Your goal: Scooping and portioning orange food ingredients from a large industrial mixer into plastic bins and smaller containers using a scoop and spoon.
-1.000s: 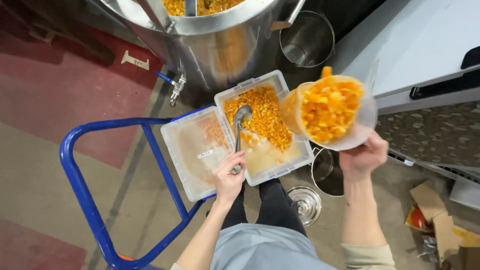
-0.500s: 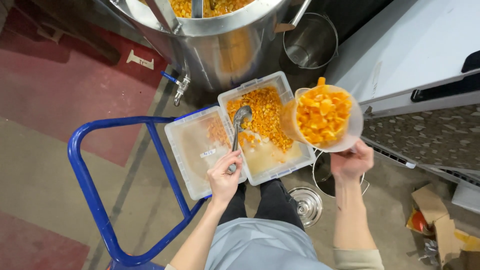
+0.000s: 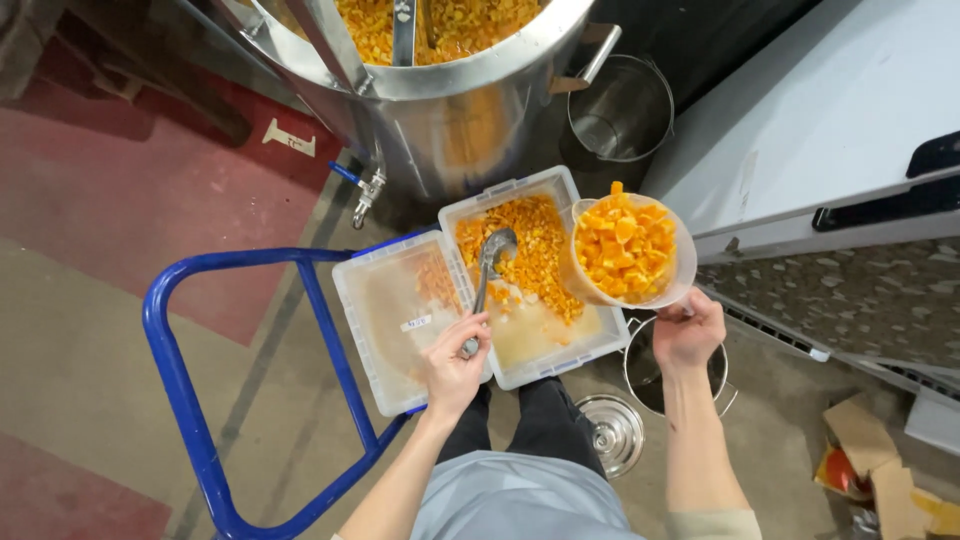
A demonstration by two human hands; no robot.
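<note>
The clear jug (image 3: 628,252) is heaped with orange fruit chunks, some standing above its rim. The right hand (image 3: 688,332) grasps it from below and holds it up, tilted toward the camera, just above the right edge of the open tub (image 3: 560,355).

The left hand (image 3: 452,362) is closed around the handle of a metal ladle (image 3: 489,275). The ladle's bowl rests in the tub among the remaining chunks (image 3: 530,250).

As for progress, my reading is that the scooping is well along. The jug looks as full as it can be, and the near half of the tub shows only bare, wet plastic. A good pile is left at the far end, so several more scoops would be needed to clear it.

Beside that tub, touching its left side, lies 1 more clear tub or lid (image 3: 385,330). It holds only orange smears and a small white label. Both sit on a cart with a blue tube handle (image 3: 180,380).

Beyond them stands a large steel vat (image 3: 450,110), already holding plenty of the same orange pieces, with a tap (image 3: 362,190) low on its side. An empty steel bucket (image 3: 620,110) stands to the vat's right. A second steel pot (image 3: 650,375) sits on the floor under the right hand, with a lid (image 3: 612,432) lying near it.
</note>
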